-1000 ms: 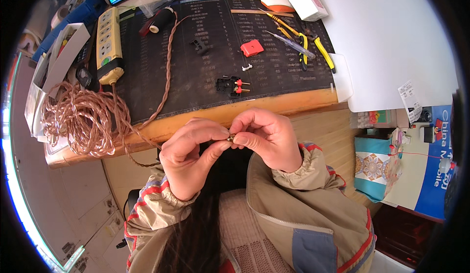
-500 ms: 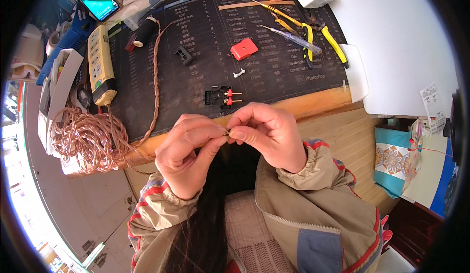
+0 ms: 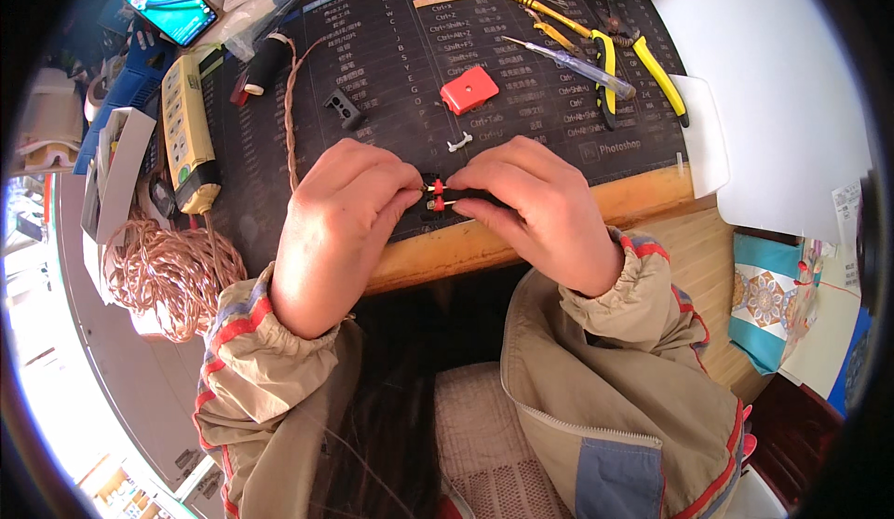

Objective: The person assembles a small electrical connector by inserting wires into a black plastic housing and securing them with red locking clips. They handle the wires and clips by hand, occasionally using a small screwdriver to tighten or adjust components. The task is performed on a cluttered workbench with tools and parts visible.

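Both hands met at the near edge of the black desk mat [image 3: 521, 63], low over the wooden desk edge [image 3: 559, 226]. The left hand [image 3: 335, 226] and the right hand [image 3: 540, 212] each pinched one end of a small connector with two red collars and bare metal pins [image 3: 436, 195], fingertips closed on it from either side, so it sat between thumbs and forefingers, just above the mat. Holding it from both ends probably kept so small a piece steady and its pins in plain sight.

Just beyond the right hand's knuckles lay a tiny white part [image 3: 456, 142], and a little farther out a red plastic block [image 3: 468, 89]. Well beyond that hand, toward the far right of the mat, rested yellow-handled pliers [image 3: 643, 58] and a clear-handled screwdriver [image 3: 573, 63], set within reach but clear of the fingers.

Beyond the left hand sat a small black clip [image 3: 343, 109], with a braided copper cable [image 3: 289, 119] running past it. To that hand's left lay a yellow power strip [image 3: 191, 128], and nearer the wrist a loose coil of the same copper wire [image 3: 163, 268] hung off the desk side.
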Available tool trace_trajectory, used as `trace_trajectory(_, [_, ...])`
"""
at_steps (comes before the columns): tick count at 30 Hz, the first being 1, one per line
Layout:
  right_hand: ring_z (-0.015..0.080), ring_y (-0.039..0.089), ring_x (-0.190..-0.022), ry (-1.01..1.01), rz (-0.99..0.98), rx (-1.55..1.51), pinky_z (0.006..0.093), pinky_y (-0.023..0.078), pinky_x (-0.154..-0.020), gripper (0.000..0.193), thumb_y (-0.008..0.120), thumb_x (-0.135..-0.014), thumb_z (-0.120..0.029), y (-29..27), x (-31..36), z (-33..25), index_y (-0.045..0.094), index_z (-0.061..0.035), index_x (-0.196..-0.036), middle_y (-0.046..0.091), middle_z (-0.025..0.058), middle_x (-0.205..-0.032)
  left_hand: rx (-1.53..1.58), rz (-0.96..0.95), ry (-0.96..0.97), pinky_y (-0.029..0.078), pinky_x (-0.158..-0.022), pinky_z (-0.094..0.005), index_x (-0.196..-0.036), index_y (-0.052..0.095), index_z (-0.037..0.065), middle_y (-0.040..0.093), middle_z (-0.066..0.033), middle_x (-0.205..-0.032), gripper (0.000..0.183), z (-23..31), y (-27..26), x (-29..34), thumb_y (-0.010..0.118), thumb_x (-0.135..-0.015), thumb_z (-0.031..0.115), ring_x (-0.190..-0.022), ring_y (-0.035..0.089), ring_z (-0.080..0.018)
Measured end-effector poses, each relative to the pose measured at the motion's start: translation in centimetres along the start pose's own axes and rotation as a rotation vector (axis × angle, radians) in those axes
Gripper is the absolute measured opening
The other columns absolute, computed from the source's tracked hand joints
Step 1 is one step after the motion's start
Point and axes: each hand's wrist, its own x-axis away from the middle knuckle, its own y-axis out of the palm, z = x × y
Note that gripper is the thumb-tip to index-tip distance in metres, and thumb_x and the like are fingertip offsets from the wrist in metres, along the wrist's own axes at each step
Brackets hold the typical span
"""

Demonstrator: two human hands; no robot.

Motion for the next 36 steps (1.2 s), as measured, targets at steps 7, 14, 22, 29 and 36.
trace_trajectory(7, [0.0325,0.066,-0.085,0.020,0.015,-0.044,0.0406,0.054,-0.073,0.019,0.076,-0.083,0.000,-0.3,-0.5,0.2,0.070,-0.0024,-0.101,0.068,0.0113,-0.094,-0.005,-0.012,-0.076,0.054,-0.079,-0.0339,-0.094,0.072,-0.001,0.069,-0.0128,-0.093,0.016,0.0,0.3,0.2,0.076,-0.080,-0.007,-0.088,0.067,-0.0275])
trace_trajectory(14, [0.0316,0.067,-0.080,0.002,-0.055,-0.004,0.0379,0.054,-0.069,0.016,0.076,-0.083,0.004,-0.5,-1.2,0.4,0.068,-0.0012,-0.096,0.066,0.0124,-0.090,0.001,-0.001,-0.072,0.054,-0.078,-0.0331,-0.095,0.072,-0.001,0.069,-0.0123,-0.093,0.017,-0.1,0.5,0.3,0.076,-0.080,-0.008,-0.087,0.067,-0.0263])
trace_trajectory(22, [0.0302,0.065,-0.073,0.091,-0.101,-0.082,0.0358,0.052,-0.064,0.017,0.075,-0.082,0.005,-0.6,-1.1,0.3,0.066,-0.0020,-0.094,0.065,0.0118,-0.087,-0.003,0.010,-0.074,0.054,-0.078,-0.0328,-0.095,0.071,-0.002,0.068,-0.0124,-0.093,0.017,-0.1,0.6,0.5,0.075,-0.080,-0.008,-0.087,0.067,-0.0263])
trace_trajectory(29, [0.0291,0.066,-0.072,-0.026,-0.029,-0.040,0.0355,0.052,-0.063,0.018,0.075,-0.083,0.005,0.1,-0.9,0.6,0.064,-0.0024,-0.095,0.066,0.0118,-0.085,0.064,0.015,-0.130,0.055,-0.076,-0.0360,-0.095,0.072,0.000,0.069,-0.0126,-0.093,0.016,-0.2,0.6,0.5,0.077,-0.080,-0.006,-0.087,0.067,-0.0299])
trace_trajectory(36, [0.0294,0.068,-0.074,0.000,-0.072,-0.062,0.0352,0.053,-0.065,0.016,0.074,-0.085,0.003,-0.3,-0.7,0.6,0.064,-0.0032,-0.097,0.067,0.0107,-0.085,0.144,-0.006,-0.189,0.055,-0.076,-0.0352,-0.095,0.072,0.000,0.070,-0.0129,-0.094,0.015,-0.2,0.5,0.6,0.076,-0.082,-0.005,-0.087,0.068,-0.0292])
